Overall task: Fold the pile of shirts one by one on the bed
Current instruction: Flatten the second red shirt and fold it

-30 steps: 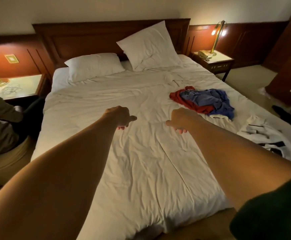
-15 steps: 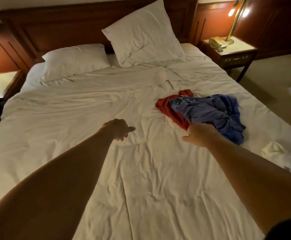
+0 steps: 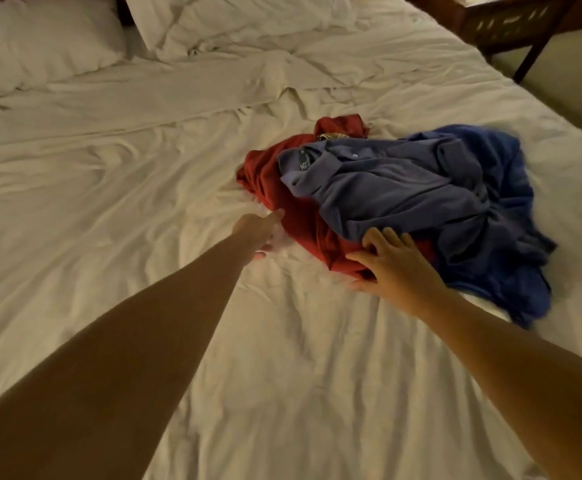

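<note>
Pillows: two at the head of the bed. The left pillow and the right pillow are both cut off by the top of the view.
Bed: one, with a rumpled white sheet. You have wide bare sheet to your left and in front of you.
Left hand: your left hand sits at the near left rim of the pile, thumb at the red cloth's edge. Its fingers are hidden behind the hand, so you cannot tell whether they are released or grasping.
Pile: right of the bed's middle, in from the right edge. You can count one red shirt underneath, one lighter blue collared shirt on top and one darker blue garment at the right. How the darker cloth is shaped is hard to make out.
Right hand: your right hand has its fingers released and spread, laid on the pile's near side where red meets blue.
Nightstand: one nightstand at the top right, beside the bed and mostly cut off.
</note>
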